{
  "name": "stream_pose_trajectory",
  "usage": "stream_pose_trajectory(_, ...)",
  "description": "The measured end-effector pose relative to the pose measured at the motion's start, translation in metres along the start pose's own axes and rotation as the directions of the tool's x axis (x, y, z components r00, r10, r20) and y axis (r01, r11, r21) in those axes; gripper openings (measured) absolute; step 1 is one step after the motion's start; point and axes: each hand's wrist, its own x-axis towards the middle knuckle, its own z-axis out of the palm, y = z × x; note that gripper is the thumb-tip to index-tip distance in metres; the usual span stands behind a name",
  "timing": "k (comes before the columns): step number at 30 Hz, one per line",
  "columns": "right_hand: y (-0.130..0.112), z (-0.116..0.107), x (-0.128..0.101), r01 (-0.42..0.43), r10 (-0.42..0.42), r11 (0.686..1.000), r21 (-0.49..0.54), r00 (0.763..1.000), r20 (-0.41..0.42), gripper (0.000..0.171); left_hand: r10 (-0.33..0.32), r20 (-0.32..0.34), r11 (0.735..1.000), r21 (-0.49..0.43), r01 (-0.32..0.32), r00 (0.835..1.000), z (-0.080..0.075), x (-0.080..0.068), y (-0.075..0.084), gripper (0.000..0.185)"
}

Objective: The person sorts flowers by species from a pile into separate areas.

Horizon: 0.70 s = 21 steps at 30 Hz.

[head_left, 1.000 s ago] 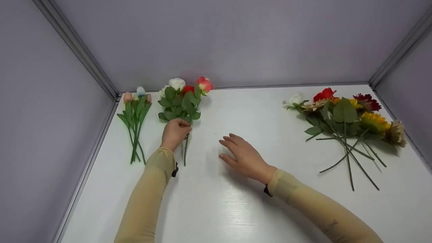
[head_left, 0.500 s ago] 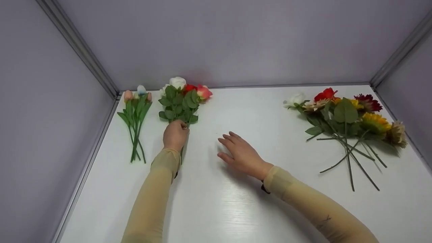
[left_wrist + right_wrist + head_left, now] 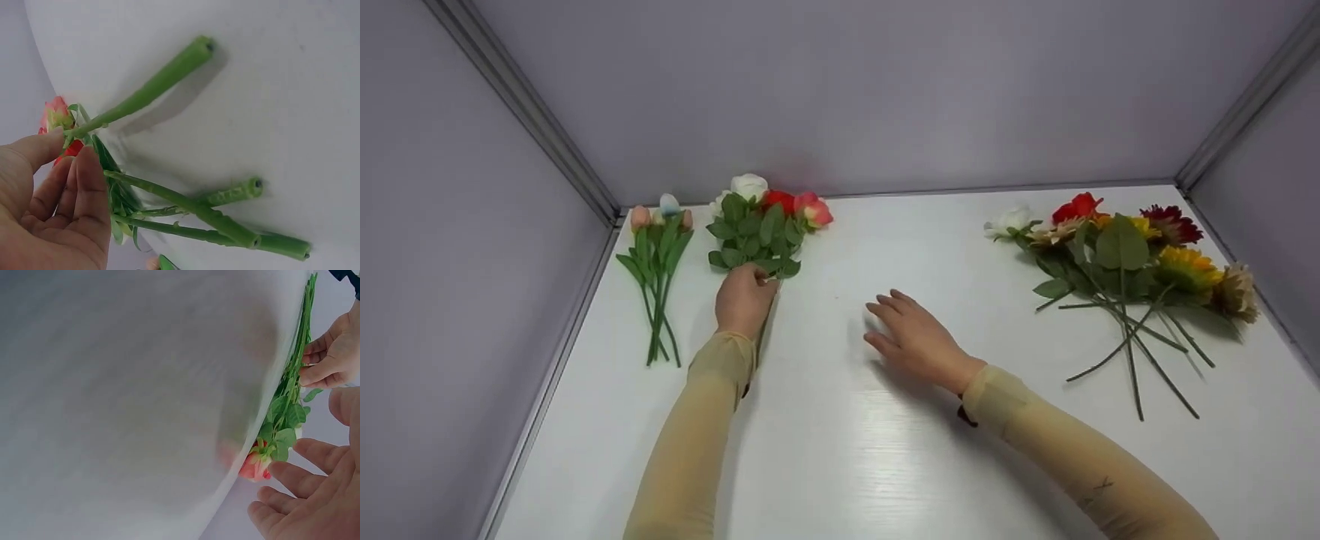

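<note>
A bunch of roses point(image 3: 765, 225), white, red and pink with green leaves, lies on the white table point(image 3: 840, 465) at the back left. My left hand point(image 3: 744, 296) holds its stems just below the leaves. In the left wrist view the thumb and fingers point(image 3: 84, 180) curl lightly about the green stems point(image 3: 191, 205), whose cut ends rest on the table. My right hand point(image 3: 911, 334) lies open and flat near the table's middle, holding nothing. The right wrist view shows its spread fingers point(image 3: 292, 469) close to the pink rose point(image 3: 253, 468).
A small bunch of tulips point(image 3: 656, 255) lies left of the roses, near the left wall. A loose pile of mixed flowers point(image 3: 1117, 259) with long stems is spread at the back right. Grey walls close in the table on three sides.
My left hand has lowered the rose bunch flat onto the table and shifted it slightly back. The right hand has drifted a little to the right.
</note>
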Motion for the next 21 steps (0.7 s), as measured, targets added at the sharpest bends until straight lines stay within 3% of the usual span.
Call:
stream_pose_trajectory(5, 0.013, -0.014, -0.002, -0.012, 0.011, 0.999, -0.030, 0.999, -0.036, 0.057, 0.156, -0.046, 0.987, 0.057, -0.153, 0.987, 0.005, -0.004, 0.015, 0.045)
stream_pose_trajectory(9, 0.033, -0.031, -0.003, -0.061, 0.056, 0.997, -0.048, 0.992, -0.109, 0.053, 0.336, -0.005, 0.935, 0.124, -0.333, 0.942, 0.019, -0.016, 0.033, 0.062)
stream_pose_trajectory(13, 0.061, -0.052, -0.009, -0.166, 0.161, 0.986, -0.008, 0.969, -0.188, 0.044, 0.457, 0.114, 0.857, 0.210, -0.471, 0.882, 0.039, -0.034, 0.054, 0.072)
stream_pose_trajectory(16, 0.086, -0.067, -0.017, -0.244, 0.249, 0.969, 0.049, 0.938, -0.241, 0.037, 0.516, 0.223, 0.787, 0.258, -0.561, 0.827, 0.056, -0.049, 0.070, 0.076)
stream_pose_trajectory(21, 0.126, -0.096, -0.042, -0.370, 0.396, 0.918, 0.144, 0.879, -0.266, 0.031, 0.596, 0.374, 0.657, 0.281, -0.699, 0.710, 0.084, -0.077, 0.096, 0.078)
